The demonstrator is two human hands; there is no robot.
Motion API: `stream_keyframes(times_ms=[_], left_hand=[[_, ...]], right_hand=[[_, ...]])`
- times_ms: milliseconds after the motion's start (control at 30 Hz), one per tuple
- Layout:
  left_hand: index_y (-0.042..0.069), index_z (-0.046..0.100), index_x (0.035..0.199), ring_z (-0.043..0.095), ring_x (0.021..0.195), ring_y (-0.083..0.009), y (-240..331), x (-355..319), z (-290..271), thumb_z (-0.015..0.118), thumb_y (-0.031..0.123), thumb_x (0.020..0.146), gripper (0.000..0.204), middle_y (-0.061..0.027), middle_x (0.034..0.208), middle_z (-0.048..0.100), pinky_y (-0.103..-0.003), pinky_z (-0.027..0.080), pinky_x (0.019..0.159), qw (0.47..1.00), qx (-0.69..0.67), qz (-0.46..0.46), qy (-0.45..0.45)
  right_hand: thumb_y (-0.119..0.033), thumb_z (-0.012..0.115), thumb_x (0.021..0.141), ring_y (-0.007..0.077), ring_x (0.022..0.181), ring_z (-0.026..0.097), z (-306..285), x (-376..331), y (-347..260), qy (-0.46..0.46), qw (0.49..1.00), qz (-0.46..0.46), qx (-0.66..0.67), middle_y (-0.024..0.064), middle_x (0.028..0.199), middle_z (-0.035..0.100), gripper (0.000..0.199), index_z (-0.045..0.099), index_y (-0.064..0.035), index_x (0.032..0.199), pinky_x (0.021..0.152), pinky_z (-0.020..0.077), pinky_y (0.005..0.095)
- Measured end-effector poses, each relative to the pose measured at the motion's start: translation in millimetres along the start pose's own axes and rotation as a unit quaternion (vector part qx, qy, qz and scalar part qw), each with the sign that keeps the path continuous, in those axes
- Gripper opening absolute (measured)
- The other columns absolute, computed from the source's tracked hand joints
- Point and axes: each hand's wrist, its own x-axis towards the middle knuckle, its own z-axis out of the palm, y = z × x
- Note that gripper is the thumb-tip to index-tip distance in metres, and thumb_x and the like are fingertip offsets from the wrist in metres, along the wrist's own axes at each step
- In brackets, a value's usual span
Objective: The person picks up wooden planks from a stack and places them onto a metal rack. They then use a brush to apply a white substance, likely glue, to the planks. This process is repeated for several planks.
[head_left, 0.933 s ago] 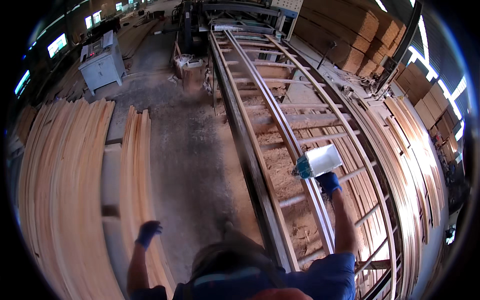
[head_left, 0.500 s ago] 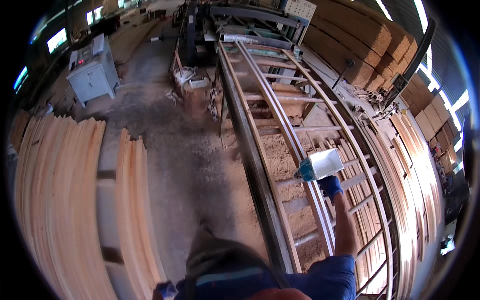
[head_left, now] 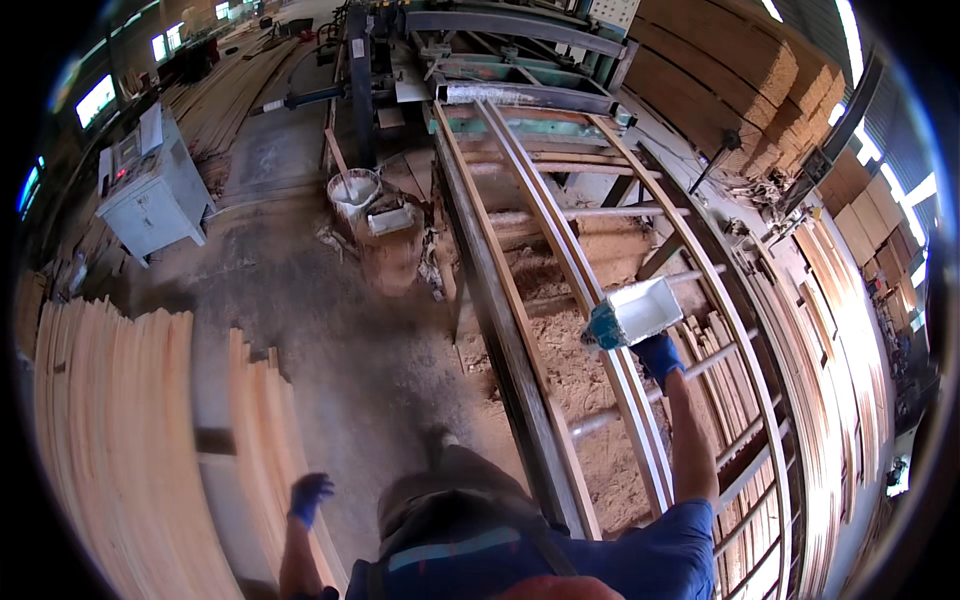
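Note:
My right hand (head_left: 659,359), in a blue glove, is closed on the near side of an open box-shaped holder (head_left: 642,310). The holder is white inside with a teal end, and sits over a pair of long pale-topped wooden strips (head_left: 545,203) on the rack. Whether it touches them I cannot tell. My left hand (head_left: 310,494), also blue-gloved, is out at the left beside a short stack of boards (head_left: 262,405). Its fingers are loosely apart and nothing shows in them.
A metal roller rack (head_left: 505,330) runs forward to a machine (head_left: 530,75). Left of it stands a bucket (head_left: 353,190) with a stick, beside a stump-like stand (head_left: 400,255). Farther left are a grey control cabinet (head_left: 155,200) and stacked boards (head_left: 115,420). More planks (head_left: 830,350) lie at the right.
My left hand has come up into view from the lower edge. The view has tilted, showing more of the machine. My right hand still holds the box-shaped holder over the strips.

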Motion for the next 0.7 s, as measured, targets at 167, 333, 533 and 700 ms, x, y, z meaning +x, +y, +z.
stream_keyframes(times_ms=[167, 333, 533, 700], left_hand=[[0.001, 0.061, 0.113, 0.068, 0.078, -0.0277, -38, 22, 7, 0.066, 0.027, 0.091, 0.034, -0.0149, 0.093, 0.068, -0.043, 0.059, 0.07, 0.969, 0.199, -0.118, -0.081], [0.002, 0.06, 0.112, 0.067, 0.082, -0.0256, -19, 89, 8, 0.061, 0.034, 0.093, 0.037, -0.0135, 0.096, 0.069, -0.04, 0.055, 0.067, 0.921, 0.086, -0.375, 0.057], [0.004, 0.063, 0.104, 0.067, 0.075, -0.0267, 126, 306, -2, 0.062, 0.024, 0.094, 0.022, -0.0134, 0.093, 0.068, -0.045, 0.058, 0.072, 0.975, 0.045, -0.217, 0.022], [0.003, 0.066, 0.102, 0.068, 0.08, -0.0228, 320, 439, 58, 0.066, 0.02, 0.091, 0.021, -0.0124, 0.093, 0.069, -0.036, 0.055, 0.07, 0.834, 0.467, 0.27, -0.116]], right_hand=[[-0.039, 0.073, 0.082, 0.0125, 0.045, 0.054, 33, 133, -60, -0.012, 0.989, 0.145, -0.021, 0.0039, 0.058, 0.058, 0.035, 0.068, -0.0045, 0.082, 0.038, 0.0447, 0.0302], [-0.041, 0.074, 0.082, 0.0125, 0.044, 0.053, 80, 260, -111, -0.013, 0.992, 0.128, -0.021, 0.0036, 0.056, 0.056, 0.036, 0.068, -0.0059, 0.082, 0.038, 0.0453, 0.0305], [-0.04, 0.072, 0.084, 0.0122, 0.044, 0.053, 128, 387, -176, 0.003, 0.99, 0.134, -0.034, 0.0034, 0.057, 0.055, 0.034, 0.066, -0.0061, 0.078, 0.038, 0.0441, 0.0301], [-0.038, 0.071, 0.085, 0.0135, 0.041, 0.051, 177, 494, -239, -0.001, 0.994, 0.112, -0.016, 0.0037, 0.055, 0.054, 0.036, 0.065, -0.0041, 0.076, 0.037, 0.0435, 0.0301]])
